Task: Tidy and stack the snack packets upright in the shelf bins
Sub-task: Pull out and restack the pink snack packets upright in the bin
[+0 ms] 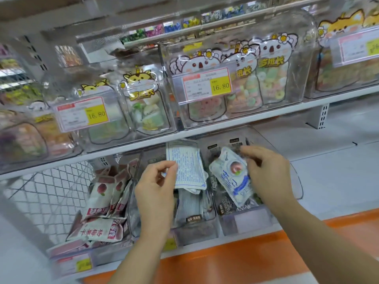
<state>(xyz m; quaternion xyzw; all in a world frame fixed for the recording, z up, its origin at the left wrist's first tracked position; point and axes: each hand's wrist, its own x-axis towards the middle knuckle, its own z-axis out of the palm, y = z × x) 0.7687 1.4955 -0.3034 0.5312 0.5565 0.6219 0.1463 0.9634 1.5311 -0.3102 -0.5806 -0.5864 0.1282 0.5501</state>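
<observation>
- As we look down at the shelving, a white shelf board point(225, 124) runs across the scene from left to right, with an orange strip point(246, 259) along the near bottom edge.
- On that board stand upper clear bins point(287, 58), and we see koala packets point(268, 74) of coloured sweets upright inside them.
- Under the board at the left, a wire mesh panel point(57, 187) closes off the side.
- Just right of the mesh, the left bin point(114, 248) holds red-and-white packets point(100, 193), some leaning and some lying flat.
- Beside it sit the middle bin point(194, 230) and the right bin point(248, 221), both holding dark-labelled packets.
- Our left hand point(155, 191) is over the middle bin, thumb and forefinger pinched on the left edge of a printed packet point(186, 167).
- Our right hand point(266, 175) is over the right bin, fingers curled round the top right edge of a blue-and-white packet point(231, 175).
- We hold the printed packet roughly upright above the middle bin, its blue text facing us.
- We hold the blue-and-white packet tilted, its lower end down among the packets in the right bin.
- A price label point(207, 87) reading 16.80 hangs on the front of one upper bin.
</observation>
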